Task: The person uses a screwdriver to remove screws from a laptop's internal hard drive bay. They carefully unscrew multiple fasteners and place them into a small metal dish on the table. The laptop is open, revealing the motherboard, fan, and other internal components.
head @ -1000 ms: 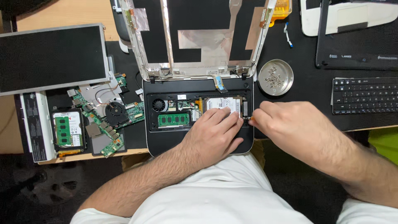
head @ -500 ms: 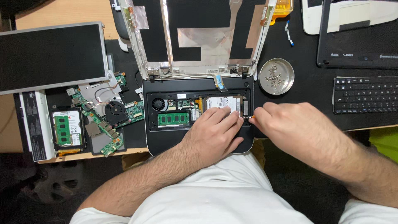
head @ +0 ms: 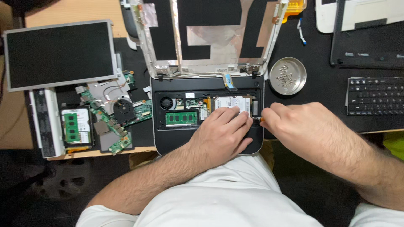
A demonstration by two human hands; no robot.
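Nearest, the left hand (head: 225, 132) lies flat, fingers spread, on the opened laptop base (head: 206, 143), steadying the silver drive (head: 231, 103) in its bay; its grip holds nothing. The right hand (head: 307, 130) pinches a small screwdriver (head: 256, 120) at the drive's right edge. Cover already off, drive still seated. Beyond, a screw dish (head: 287, 75), stripped lid (head: 210, 38) and keyboard (head: 374, 96) crowd the counter (head: 320, 84).

Left hand (head: 223, 134) flat, palm down, fingers spread forward, right hand (head: 309, 130) curled in a pinching grip, forearms converging.
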